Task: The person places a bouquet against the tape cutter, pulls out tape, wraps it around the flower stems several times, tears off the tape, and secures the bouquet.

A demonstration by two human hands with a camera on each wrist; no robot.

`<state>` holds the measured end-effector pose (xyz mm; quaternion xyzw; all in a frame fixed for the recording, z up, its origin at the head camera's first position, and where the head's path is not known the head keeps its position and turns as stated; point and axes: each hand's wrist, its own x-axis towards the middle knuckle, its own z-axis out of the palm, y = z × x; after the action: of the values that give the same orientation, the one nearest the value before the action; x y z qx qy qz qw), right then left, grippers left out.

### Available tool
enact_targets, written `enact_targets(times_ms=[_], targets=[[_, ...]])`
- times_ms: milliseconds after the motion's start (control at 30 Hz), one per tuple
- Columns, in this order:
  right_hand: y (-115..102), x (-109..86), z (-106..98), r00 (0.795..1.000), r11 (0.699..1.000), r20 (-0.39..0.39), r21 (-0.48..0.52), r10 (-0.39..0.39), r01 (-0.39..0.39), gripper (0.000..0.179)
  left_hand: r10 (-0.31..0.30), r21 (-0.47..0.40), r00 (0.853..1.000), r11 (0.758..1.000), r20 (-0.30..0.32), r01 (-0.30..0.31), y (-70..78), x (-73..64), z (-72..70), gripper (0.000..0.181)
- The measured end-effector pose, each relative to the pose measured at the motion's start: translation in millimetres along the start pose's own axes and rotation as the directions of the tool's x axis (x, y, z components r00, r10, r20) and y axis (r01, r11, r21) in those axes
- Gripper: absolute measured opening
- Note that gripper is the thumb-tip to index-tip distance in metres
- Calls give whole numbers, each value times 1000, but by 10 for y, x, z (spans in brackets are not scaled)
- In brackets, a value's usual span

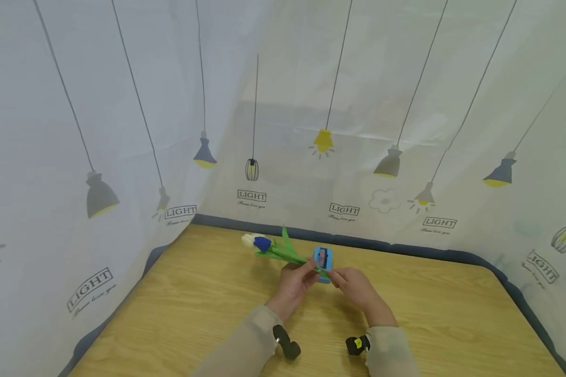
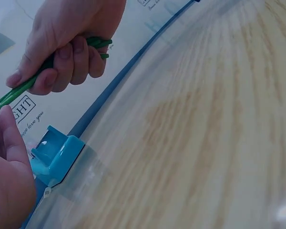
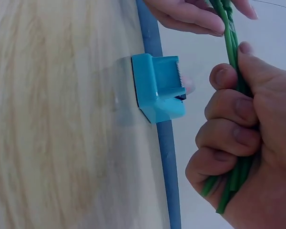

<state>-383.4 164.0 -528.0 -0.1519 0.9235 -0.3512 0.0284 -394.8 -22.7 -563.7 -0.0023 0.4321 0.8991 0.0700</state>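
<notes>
A small bunch of artificial tulips (image 1: 262, 244), with white and blue heads and green leaves, is held slantwise above the table, heads to the left. My left hand (image 1: 294, 283) pinches the green stems (image 3: 231, 43) between thumb and fingers, partway along the bunch. Lower down, the right hand (image 3: 271, 114) wraps its fingers round the stems, whose cut ends stick out below the little finger. The right hand also shows in the left wrist view, gripping the stems. Just beyond both hands stands a blue tape dispenser (image 3: 164, 90) with a toothed cutting edge; the hands partly cover it in the head view.
The wood-grain table (image 1: 434, 309) has a dark blue border along its back. A pale curtain (image 1: 287, 131) printed with hanging lamps surrounds it on the back and sides. A black wrist mount (image 1: 286, 343) is strapped on each sleeve.
</notes>
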Motion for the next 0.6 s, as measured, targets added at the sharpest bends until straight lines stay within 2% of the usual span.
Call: enact_targets(times_ms=[333, 500, 600], targets=[[-6, -7, 63, 1000, 998, -1, -69, -3, 3, 42, -6, 24, 997, 1000, -77, 8, -31, 9, -48, 6], [-91, -41, -21, 999, 995, 39, -101, 15, -11, 45, -9, 36, 999, 999, -52, 11, -29, 36, -65, 6], [-97, -85, -56, 993, 998, 93, -13, 68, -67, 51, -27, 65, 999, 997, -18, 29, -32, 37, -65, 9]])
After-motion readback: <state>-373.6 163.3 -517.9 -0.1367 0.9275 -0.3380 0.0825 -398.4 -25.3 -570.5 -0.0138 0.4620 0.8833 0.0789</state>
